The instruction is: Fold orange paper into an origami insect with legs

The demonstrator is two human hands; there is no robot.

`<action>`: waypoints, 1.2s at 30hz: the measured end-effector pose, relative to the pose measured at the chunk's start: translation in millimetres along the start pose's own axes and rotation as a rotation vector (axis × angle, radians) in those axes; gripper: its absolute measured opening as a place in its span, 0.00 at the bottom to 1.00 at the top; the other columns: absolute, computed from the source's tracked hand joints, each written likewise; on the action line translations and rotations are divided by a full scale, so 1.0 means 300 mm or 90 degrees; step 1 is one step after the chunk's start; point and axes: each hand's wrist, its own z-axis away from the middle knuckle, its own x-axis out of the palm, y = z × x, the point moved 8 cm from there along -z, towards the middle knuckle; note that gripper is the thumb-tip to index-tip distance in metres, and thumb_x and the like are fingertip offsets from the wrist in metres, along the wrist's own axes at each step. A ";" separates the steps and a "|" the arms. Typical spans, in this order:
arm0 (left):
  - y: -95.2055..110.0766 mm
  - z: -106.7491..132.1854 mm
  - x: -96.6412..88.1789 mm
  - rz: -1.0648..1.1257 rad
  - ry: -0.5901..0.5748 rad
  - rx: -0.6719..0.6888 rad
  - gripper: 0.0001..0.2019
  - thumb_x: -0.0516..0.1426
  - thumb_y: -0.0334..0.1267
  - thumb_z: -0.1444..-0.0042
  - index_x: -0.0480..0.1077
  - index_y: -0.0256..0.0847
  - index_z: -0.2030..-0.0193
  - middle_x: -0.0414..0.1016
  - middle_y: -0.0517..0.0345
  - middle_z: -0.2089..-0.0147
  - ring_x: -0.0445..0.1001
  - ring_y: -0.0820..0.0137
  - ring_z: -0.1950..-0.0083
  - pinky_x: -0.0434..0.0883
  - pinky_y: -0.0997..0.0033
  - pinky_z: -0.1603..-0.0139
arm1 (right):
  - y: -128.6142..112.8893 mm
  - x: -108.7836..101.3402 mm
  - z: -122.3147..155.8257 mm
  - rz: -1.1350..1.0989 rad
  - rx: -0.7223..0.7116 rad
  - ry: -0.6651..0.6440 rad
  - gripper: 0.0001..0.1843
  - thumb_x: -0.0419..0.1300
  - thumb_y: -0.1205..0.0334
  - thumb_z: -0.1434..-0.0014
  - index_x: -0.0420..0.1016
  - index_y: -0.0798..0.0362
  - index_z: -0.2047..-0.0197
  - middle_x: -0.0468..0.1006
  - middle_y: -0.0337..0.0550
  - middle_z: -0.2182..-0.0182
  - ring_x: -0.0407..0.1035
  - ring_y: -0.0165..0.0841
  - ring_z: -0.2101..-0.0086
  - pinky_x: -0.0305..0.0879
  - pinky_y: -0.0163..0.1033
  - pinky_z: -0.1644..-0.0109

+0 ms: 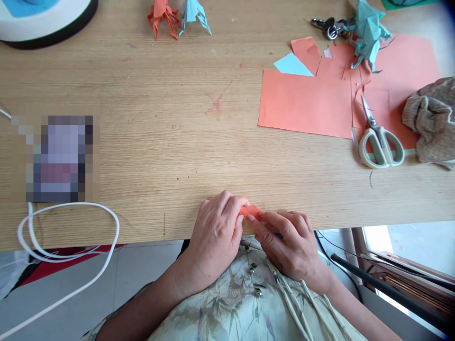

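Observation:
A small folded piece of orange paper [251,210] is pinched between my two hands at the front edge of the table. My left hand [218,237] is closed on its left part, with the fingers curled over it and hiding much of it. On the other side, the thumb and forefinger of my right hand [293,241] grip its right end. Only a short stretch of the paper shows between the fingertips, so its full folded shape is hidden.
Cream-handled scissors [380,142] lie on orange paper sheets [305,102] at the right, near a brown cloth [432,121]. A teal origami figure [369,35] and keys [330,27] sit behind. Orange [163,16] and light-blue [193,12] figures stand far back. A white cable [117,227] loops at left.

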 end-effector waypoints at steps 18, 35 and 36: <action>0.003 0.008 -0.002 -0.029 0.018 0.054 0.14 0.49 0.23 0.35 0.64 0.43 0.47 0.72 0.54 0.53 0.71 0.64 0.54 0.66 0.61 0.53 | -0.024 -0.011 -0.020 0.064 -0.034 -0.030 0.26 0.57 0.69 0.33 0.70 0.49 0.33 0.79 0.47 0.51 0.65 0.41 0.58 0.61 0.50 0.52; 0.012 0.001 0.000 -0.078 0.040 0.029 0.11 0.51 0.26 0.37 0.64 0.44 0.52 0.72 0.57 0.57 0.72 0.63 0.57 0.64 0.61 0.56 | -0.005 -0.011 -0.011 0.015 -0.015 -0.011 0.23 0.55 0.71 0.32 0.73 0.48 0.36 0.80 0.45 0.51 0.66 0.40 0.57 0.62 0.48 0.51; 0.012 0.000 0.000 -0.081 0.038 0.027 0.10 0.51 0.26 0.36 0.65 0.44 0.52 0.72 0.57 0.57 0.72 0.63 0.57 0.64 0.61 0.56 | -0.003 -0.012 -0.011 0.015 -0.011 -0.009 0.23 0.55 0.71 0.31 0.74 0.48 0.36 0.80 0.45 0.51 0.66 0.40 0.57 0.61 0.48 0.51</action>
